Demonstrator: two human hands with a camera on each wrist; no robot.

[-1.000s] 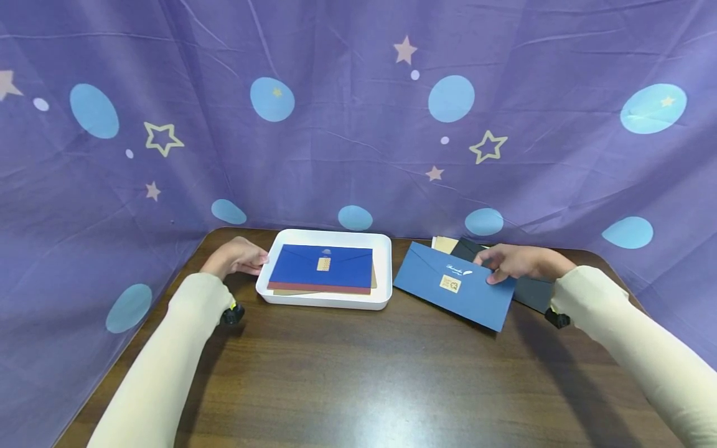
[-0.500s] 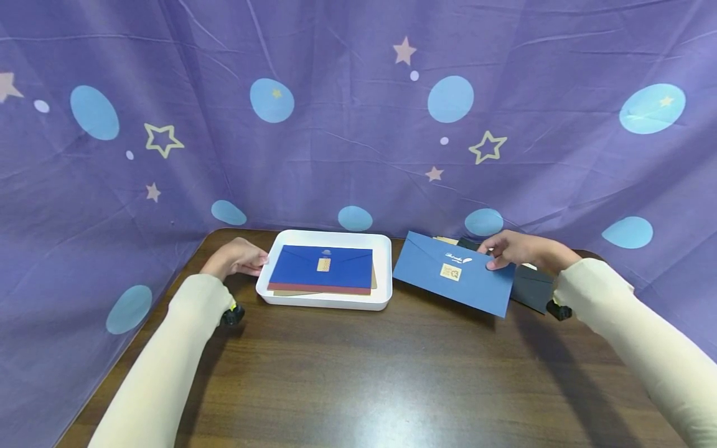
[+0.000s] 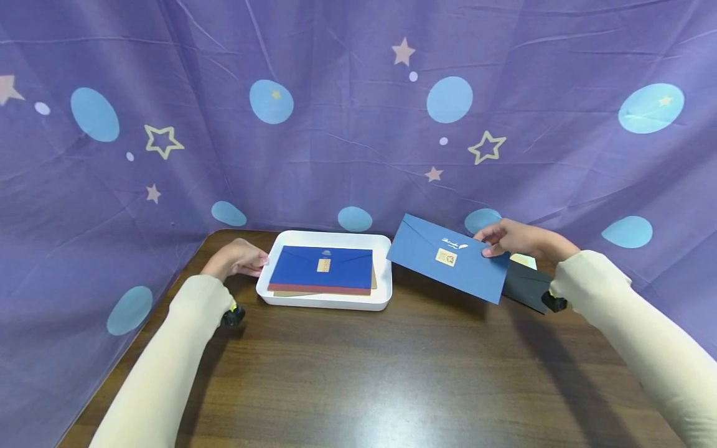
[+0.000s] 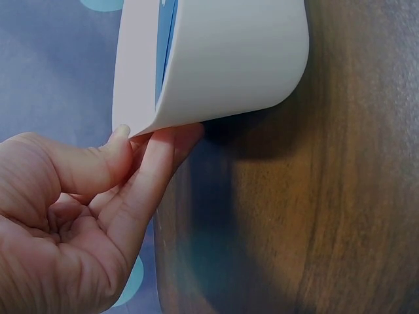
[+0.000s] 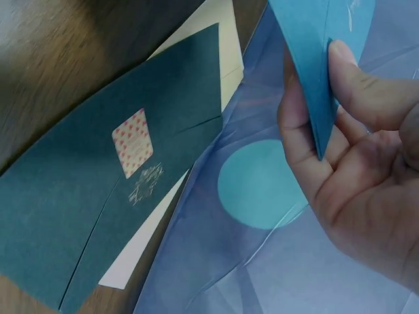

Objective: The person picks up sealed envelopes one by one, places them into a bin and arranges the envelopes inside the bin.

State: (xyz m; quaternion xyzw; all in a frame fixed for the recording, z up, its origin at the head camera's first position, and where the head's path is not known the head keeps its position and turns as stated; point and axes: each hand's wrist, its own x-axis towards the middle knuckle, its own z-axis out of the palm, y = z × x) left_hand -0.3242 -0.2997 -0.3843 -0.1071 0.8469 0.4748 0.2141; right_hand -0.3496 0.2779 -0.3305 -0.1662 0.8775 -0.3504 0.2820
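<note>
A light blue envelope (image 3: 437, 267) with a gold sticker and white lettering is held up and tilted in the head view. My right hand (image 3: 512, 239) pinches its right end between thumb and fingers. At the left, my left hand (image 3: 241, 257) grips the side rim of a white tray (image 3: 325, 301), its thumb on top and fingers under the edge in the left wrist view. Inside the tray lies a dark blue envelope (image 3: 302, 267) on top of a reddish one and a tan one. The raised envelope's left corner comes up to the tray's right rim.
A dark green envelope (image 5: 98, 150) with a patterned sticker lies on the table under the right hand, over cream and white envelopes (image 5: 229, 59). The brown table (image 3: 313, 373) ends at a purple curtain (image 3: 347, 168) behind and at the left.
My right hand has lifted the light blue envelope up and slightly left, off the pile, showing more of the dark envelope. The left hand and tray have stayed in place.
</note>
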